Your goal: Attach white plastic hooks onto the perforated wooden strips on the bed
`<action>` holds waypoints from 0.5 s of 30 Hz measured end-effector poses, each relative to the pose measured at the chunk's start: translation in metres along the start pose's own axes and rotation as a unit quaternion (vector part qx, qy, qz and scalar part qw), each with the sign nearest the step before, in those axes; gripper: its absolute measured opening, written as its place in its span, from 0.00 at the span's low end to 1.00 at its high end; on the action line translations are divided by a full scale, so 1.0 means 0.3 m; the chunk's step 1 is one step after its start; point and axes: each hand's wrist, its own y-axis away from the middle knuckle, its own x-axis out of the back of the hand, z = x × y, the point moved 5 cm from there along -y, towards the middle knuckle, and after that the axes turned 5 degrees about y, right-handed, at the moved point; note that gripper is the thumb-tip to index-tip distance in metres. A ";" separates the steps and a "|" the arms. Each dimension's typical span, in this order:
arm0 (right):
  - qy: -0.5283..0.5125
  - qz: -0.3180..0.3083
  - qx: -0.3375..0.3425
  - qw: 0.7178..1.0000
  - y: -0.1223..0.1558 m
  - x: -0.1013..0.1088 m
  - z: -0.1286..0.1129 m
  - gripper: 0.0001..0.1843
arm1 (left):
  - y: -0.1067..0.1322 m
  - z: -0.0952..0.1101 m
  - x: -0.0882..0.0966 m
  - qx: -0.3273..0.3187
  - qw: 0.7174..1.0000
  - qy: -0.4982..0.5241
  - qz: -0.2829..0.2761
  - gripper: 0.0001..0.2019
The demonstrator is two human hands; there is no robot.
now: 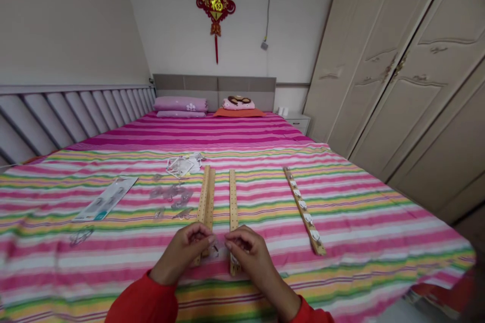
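My left hand (186,248) and my right hand (250,251) are close together near the front of the bed, fingers pinched. Between their fingertips is a small clear plastic hook piece (214,249) with a bit of metal; its edges appear gripped from both sides. Under and beside my left hand lie two wooden strips with holes (205,194), side by side. Another wooden strip (233,197) runs beneath my right hand, with a whitish piece near its front end, partly hidden. To the right, a wooden strip with white pieces (302,205) lies at a slant.
Several clear plastic hook pieces (176,193) lie left of the strips, with a pile of white-edged papers (185,164) behind. Farther left are a flat package (107,199) and thin wire pieces (82,235). A rail (76,116) borders the left; a wardrobe (397,86) stands right.
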 end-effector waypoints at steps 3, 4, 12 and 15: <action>-0.012 0.008 -0.014 1.000 0.005 0.015 0.023 0.07 | -0.024 0.003 -0.056 -0.004 1.000 0.002 0.000 0.16; -0.024 0.013 -0.026 0.999 0.006 0.021 0.034 0.08 | -0.032 0.005 -0.071 -0.006 1.000 0.002 0.002 0.16; -0.164 0.035 -0.166 0.972 -0.011 0.045 0.133 0.18 | -0.125 -0.065 -0.093 -0.018 0.994 0.041 0.096 0.19; -0.184 0.062 -0.194 0.962 -0.021 0.049 0.178 0.19 | -0.153 -0.141 -0.094 0.005 0.991 0.060 0.116 0.21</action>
